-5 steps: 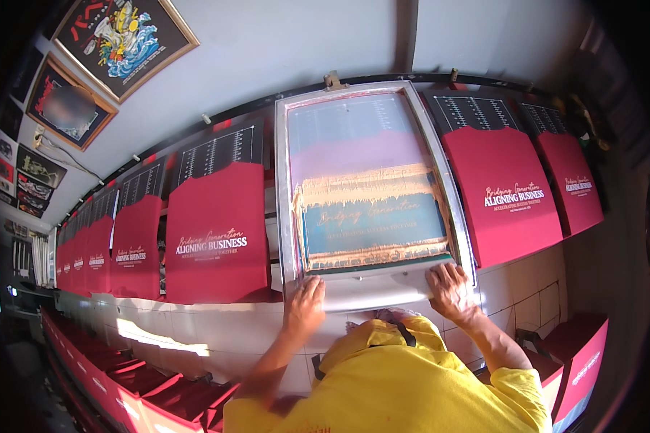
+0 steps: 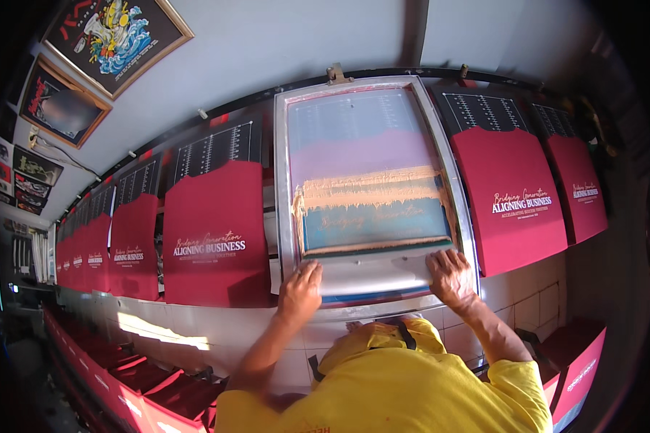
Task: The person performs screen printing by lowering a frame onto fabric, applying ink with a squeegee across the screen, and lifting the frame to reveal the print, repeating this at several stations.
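A wide pale-grey squeegee with a dark green blade edge lies across the near part of a framed printing screen. My left hand is closed on its left end, and my right hand grips the right end. Beyond the blade, thick peach-orange ink forms a band over the mesh, with a thinner line of ink along the blade. Faint lettering shows through the blue-green stencil area between them. The metal screen frame surrounds all this, and a red shirt under it shows only dimly.
Printed red shirts lie on black boards on both sides, the nearest being the left shirt and the right shirt. A clamp stands at the frame's far edge. More red shirts hang over a lower row at the near left.
Both hands have pushed the squeegee away from me over the mesh. More blue-green stencil shows on the near side of the squeegee, and the ink line has moved along with the blade.
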The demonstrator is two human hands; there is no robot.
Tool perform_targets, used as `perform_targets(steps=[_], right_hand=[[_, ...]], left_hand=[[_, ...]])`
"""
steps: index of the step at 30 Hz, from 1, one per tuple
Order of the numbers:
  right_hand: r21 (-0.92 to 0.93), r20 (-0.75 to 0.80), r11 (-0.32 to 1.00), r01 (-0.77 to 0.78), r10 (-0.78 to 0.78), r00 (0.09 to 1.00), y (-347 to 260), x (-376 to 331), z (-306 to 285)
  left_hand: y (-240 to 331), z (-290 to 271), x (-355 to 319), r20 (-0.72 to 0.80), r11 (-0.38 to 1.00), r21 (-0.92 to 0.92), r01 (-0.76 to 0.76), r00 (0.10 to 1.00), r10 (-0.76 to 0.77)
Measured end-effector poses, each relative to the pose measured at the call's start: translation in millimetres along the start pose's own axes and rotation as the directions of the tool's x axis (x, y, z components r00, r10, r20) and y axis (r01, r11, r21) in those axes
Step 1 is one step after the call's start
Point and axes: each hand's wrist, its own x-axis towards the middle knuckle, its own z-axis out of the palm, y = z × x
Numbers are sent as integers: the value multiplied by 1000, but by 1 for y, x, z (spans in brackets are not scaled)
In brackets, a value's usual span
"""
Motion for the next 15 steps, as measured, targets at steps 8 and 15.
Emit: perform_targets(steps=[8,15], right_hand=[[34,-37,999,-23,24,999,57,114,27],[58,-157,997,54,-45,987,58,110,6]], left_hand=[[-66,6,113,72,999,-41,-18,997,21],[-50,-23,116,105,999,-35,23,994,-19]])
